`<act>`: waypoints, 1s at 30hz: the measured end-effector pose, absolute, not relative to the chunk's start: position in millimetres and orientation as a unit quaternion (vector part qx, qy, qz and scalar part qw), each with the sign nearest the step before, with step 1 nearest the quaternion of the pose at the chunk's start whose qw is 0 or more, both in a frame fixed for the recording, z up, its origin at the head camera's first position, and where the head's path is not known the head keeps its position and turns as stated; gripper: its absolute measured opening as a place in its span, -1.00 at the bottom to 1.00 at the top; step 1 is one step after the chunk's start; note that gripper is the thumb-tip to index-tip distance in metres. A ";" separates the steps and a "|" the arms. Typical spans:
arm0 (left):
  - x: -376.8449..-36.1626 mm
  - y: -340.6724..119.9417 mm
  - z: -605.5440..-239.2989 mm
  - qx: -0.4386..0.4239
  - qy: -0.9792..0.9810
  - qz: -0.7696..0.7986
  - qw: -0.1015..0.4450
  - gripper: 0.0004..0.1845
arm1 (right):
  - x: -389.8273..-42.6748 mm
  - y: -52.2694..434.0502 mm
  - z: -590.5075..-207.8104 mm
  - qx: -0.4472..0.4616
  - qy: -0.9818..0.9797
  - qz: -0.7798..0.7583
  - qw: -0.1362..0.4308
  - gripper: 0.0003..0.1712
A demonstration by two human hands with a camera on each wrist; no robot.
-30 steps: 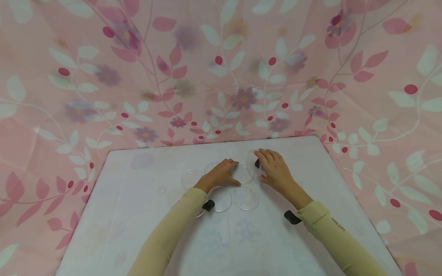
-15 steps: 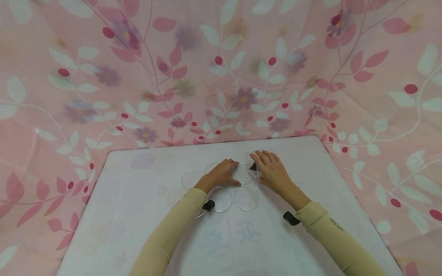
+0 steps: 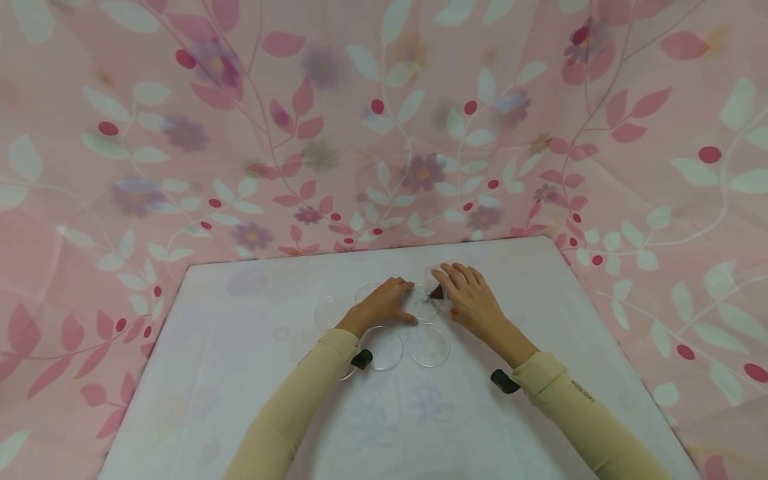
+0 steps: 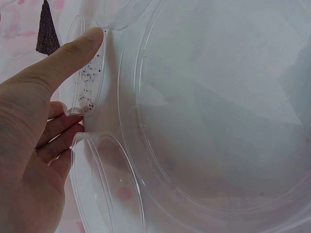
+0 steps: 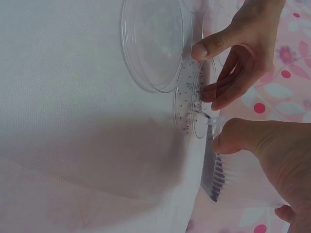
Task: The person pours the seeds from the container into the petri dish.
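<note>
In the head view my left hand [image 3: 384,303] holds a clear petri dish [image 3: 423,308] by its rim. Its thumb [image 4: 80,51] lies at the near side, and curled fingers reach round the far side in the left wrist view. Small dark grains [image 5: 187,92] are scattered in this dish. My right hand [image 3: 478,298] grips a clear plastic container [image 5: 248,179], tilted with its mouth at the dish's right edge. Dark granular material [image 3: 437,293] is heaped inside the container. The right fingers partly hide it.
More clear petri dishes lie close by: one in front [image 3: 429,345], one in the front middle [image 3: 381,348], others at the left [image 3: 333,313], partly under my left arm. The white-covered table [image 3: 240,373] ends at a pink floral cloth [image 3: 360,133].
My right hand has brought the container slightly left and tipped it over the dish. Dark grains now show in that dish. My left hand has stayed in place.
</note>
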State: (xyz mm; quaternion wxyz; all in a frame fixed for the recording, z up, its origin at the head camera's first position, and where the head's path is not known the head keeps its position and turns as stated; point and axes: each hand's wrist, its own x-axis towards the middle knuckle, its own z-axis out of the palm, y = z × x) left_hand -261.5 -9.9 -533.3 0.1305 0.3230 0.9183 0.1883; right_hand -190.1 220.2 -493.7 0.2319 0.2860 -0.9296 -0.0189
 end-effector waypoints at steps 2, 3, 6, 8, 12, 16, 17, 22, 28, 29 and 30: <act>-261.4 -9.8 -533.2 0.322 0.919 0.188 0.131 -0.02 | -189.9 220.1 -493.4 0.286 -0.930 -0.019 0.231 0.16; -261.3 -9.9 -533.2 0.322 0.919 0.188 0.132 -0.02 | -190.0 220.1 -493.2 0.286 -0.930 -0.019 0.231 0.16; -261.8 -9.4 -533.1 0.322 0.918 0.189 0.133 -0.03 | -190.3 220.5 -493.3 0.286 -0.930 -0.020 0.231 0.13; -262.3 -9.0 -533.0 0.324 0.918 0.187 0.132 -0.03 | -190.6 221.0 -493.1 0.284 -0.930 -0.023 0.233 0.11; -263.1 -9.1 -534.2 0.326 0.918 0.185 0.131 -0.02 | -191.2 221.4 -493.3 0.284 -0.928 -0.029 0.239 0.05; -263.5 -9.3 -535.2 0.325 0.918 0.186 0.132 -0.01 | -191.2 221.4 -493.4 0.285 -0.927 -0.030 0.242 0.03; -263.5 -9.3 -535.2 0.324 0.918 0.187 0.133 -0.01 | -191.2 221.4 -493.4 0.285 -0.927 -0.030 0.243 0.02; -263.0 -8.8 -535.5 0.325 0.919 0.184 0.129 -0.02 | -190.3 221.4 -493.5 0.286 -0.927 -0.029 0.242 0.00; -262.1 -8.0 -535.5 0.328 0.919 0.182 0.122 -0.03 | -189.6 221.1 -494.1 0.285 -0.930 -0.023 0.233 -0.05; -261.9 -8.0 -535.5 0.328 0.919 0.183 0.123 -0.03 | -189.5 220.9 -494.0 0.284 -0.930 -0.023 0.232 -0.05; -261.8 -8.0 -535.4 0.327 0.919 0.184 0.124 -0.03 | -189.5 220.9 -494.0 0.285 -0.930 -0.023 0.233 -0.05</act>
